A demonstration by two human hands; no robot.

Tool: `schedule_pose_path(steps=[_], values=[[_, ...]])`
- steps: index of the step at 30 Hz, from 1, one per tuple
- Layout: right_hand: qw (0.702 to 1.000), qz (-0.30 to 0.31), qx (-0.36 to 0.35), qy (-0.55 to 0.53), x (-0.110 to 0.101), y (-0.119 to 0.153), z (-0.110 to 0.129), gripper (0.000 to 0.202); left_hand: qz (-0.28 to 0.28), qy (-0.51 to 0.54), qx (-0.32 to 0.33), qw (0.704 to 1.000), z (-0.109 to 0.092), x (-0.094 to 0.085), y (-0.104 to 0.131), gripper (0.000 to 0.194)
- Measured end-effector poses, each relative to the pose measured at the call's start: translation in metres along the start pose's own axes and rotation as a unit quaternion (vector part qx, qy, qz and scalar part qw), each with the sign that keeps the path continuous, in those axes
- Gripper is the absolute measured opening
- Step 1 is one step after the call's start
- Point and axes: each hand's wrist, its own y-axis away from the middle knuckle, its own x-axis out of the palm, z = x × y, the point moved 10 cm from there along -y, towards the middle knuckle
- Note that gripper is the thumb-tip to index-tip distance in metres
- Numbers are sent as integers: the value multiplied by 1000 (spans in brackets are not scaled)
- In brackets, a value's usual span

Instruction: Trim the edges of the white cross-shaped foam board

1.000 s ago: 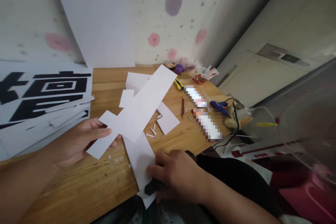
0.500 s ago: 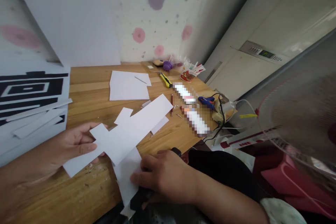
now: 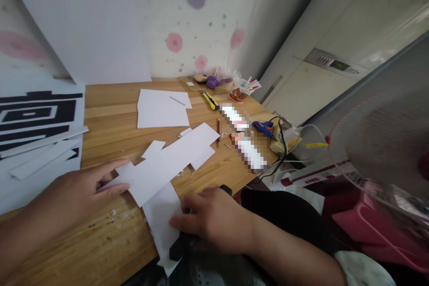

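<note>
Now, white cross-shaped paper cutout point(image 3: 167, 165), flat on desk point(image 3: 110, 125), L hand point(image 3: 77, 194) on it

Both hands are bare, no gloves, rings or watch showing. The left hand point(image 3: 72, 199) enters from the lower left of the frame on a bare forearm with no sleeve in sight. The right hand point(image 3: 209, 223) comes in from the lower right, its forearm bare too. At the bottom centre, dark black clothing covers the lap.

left hand point(image 3: 75, 192) flat, right hand point(image 3: 208, 221) seemingly curled
</note>
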Motion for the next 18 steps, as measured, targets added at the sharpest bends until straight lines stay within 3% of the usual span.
schedule_pose_path(steps=[3,7,11,15,18], values=[[999,-5,52,12,-7,-1,-15,32,26,-34,-16,999,6,8,0,73],[995,29,94,17,-6,-3,-40,45,-5,-68,31,997,-6,6,1,76],[998,26,63,11,-2,-9,-50,40,-17,-73,52,996,-18,1,4,81],[999,14,34,1,3,-16,-49,56,-15,-61,68,996,-22,0,4,78],[1000,-3,12,-11,-5,-15,-50,60,-10,-49,76,996,-16,4,1,75]])
